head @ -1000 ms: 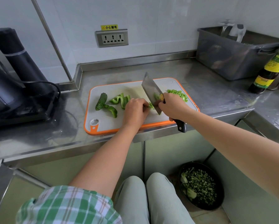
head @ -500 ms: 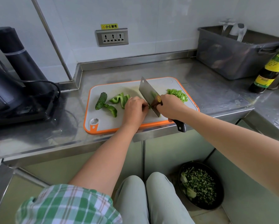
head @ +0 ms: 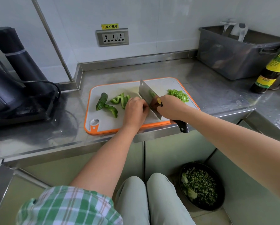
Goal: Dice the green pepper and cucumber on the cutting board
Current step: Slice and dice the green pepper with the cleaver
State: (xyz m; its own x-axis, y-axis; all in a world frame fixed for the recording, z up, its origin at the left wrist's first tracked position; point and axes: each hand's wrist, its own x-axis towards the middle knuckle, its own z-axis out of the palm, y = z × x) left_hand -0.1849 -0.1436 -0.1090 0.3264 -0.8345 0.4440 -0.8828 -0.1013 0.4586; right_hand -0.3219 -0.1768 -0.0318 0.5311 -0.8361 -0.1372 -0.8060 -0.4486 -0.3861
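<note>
Fingers [head: 162, 106] of right hand [head: 170, 108] wrapped round cleaver [head: 146, 93] handle, blade over cutting board [head: 106, 125]. Left hand [head: 136, 111] curled against blade; what it pins hidden. Green pepper strips [head: 119, 99], cucumber [head: 101, 101] left on board; diced pile [head: 178, 95] right. Steel counter [head: 209, 88], white wall, socket [head: 112, 37], grey tub [head: 233, 62].

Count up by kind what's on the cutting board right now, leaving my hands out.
Cucumber piece: 1
Uncut pepper strips: about 3, overlapping
Diced pepper pile: 1
Cleaver: 1
Total: about 6
</note>
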